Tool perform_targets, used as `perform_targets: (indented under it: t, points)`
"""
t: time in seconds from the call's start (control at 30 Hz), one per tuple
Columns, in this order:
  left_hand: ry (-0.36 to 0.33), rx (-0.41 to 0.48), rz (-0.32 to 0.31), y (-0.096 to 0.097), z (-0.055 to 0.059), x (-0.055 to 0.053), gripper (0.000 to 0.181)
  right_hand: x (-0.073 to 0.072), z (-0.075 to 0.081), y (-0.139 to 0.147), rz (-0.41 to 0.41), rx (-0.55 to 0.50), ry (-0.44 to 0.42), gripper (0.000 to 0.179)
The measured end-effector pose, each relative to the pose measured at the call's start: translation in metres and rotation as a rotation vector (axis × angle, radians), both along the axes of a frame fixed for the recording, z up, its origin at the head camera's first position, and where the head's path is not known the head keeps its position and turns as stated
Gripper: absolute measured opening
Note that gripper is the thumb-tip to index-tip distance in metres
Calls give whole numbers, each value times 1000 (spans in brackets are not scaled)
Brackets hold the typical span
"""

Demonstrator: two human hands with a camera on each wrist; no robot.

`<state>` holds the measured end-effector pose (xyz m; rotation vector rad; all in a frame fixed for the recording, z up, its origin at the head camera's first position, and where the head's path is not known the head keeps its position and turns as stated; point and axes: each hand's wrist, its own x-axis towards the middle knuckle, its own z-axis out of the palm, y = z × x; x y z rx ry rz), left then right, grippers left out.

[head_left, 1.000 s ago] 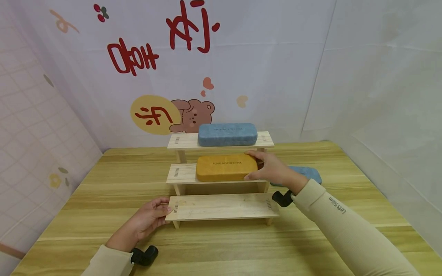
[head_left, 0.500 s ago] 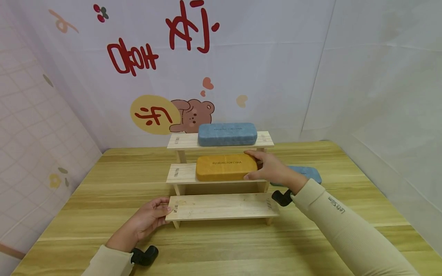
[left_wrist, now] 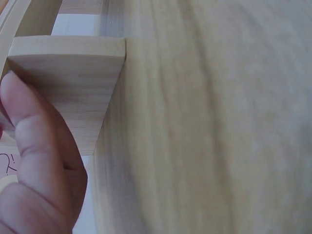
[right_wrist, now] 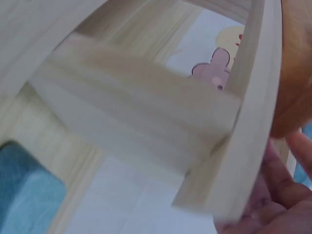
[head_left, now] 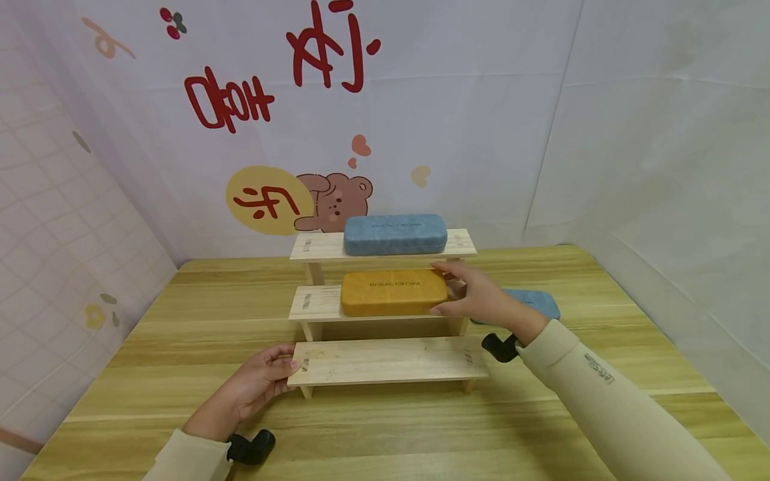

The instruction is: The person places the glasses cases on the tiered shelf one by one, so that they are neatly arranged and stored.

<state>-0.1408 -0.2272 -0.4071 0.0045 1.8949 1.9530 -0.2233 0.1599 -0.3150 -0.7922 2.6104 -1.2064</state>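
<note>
Pinched by left hand [head_left: 259, 382]: bottom shelf [head_left: 388, 362], left edge. Can't be told if yellow glasses case [head_left: 392, 294] is clamped by right hand [head_left: 486, 298]; shouldn't be bumped off-square tho.

Clearances at pale-wood three-tier stand [head_left: 379, 361].
We note a way in from the front over the bare lowest board [head_left: 391, 359], between the left hand [head_left: 259, 377], which blocks its left end, and the cream-sleeved right forearm [head_left: 607, 401]. On the middle board [head_left: 313, 300], the right hand [head_left: 480, 294] obstructs the right end of the oblong mustard-yellow case [head_left: 394, 294]; we find its left end accessible. An oblong light-blue case [head_left: 395, 235] bars the top board's [head_left: 319, 245] middle; a second light-blue case [head_left: 537, 303] lies behind the right hand.
</note>
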Motion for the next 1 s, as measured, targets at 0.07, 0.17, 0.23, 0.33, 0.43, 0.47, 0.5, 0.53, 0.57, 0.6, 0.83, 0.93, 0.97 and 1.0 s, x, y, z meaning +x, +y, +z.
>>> perform_targets:
  t: [0.07,0.17,0.23,0.33,0.43,0.47,0.5,0.53,0.57,0.6,0.83,0.93,0.97,1.0]
  points:
    - [-2,3,1,0,0,0,57,3,-1,6,-5,1,29,78]
    - [-3,7,2,0,-1,0,57,5,-3,19,-8,-9,60,74]
    - [0,8,-1,-1,-1,-1,57,6,-5,28,-17,-11,86,72]
    - [3,7,-5,-1,-1,-1,57,8,-8,43,-31,-28,110,70]
    - [6,5,-8,-1,-1,-1,57,9,-10,57,-42,-34,126,70]
    - [5,5,-7,-1,-1,0,57,10,-11,62,-46,-37,129,70]
    - [4,5,-8,-1,-1,0,58,10,-11,66,-56,-35,131,70]
    - [3,5,-7,-1,-1,0,58,10,-12,71,-69,-34,132,70]
    - [2,6,-7,-1,-2,0,58,11,-12,75,-83,-35,130,70]
    - [2,7,-7,-1,-2,-1,58,11,-13,79,-98,-39,126,70]
    - [-8,9,-9,-1,-3,-1,60,6,-21,108,-175,-72,95,70]
    - [-8,5,-12,-2,-3,-1,61,2,-24,117,-203,-65,82,70]
    - [-8,3,-14,-2,-3,-1,61,1,-25,120,-212,-65,77,70]
    - [-7,2,-16,-2,-3,-2,61,0,-26,123,-223,-62,72,70]
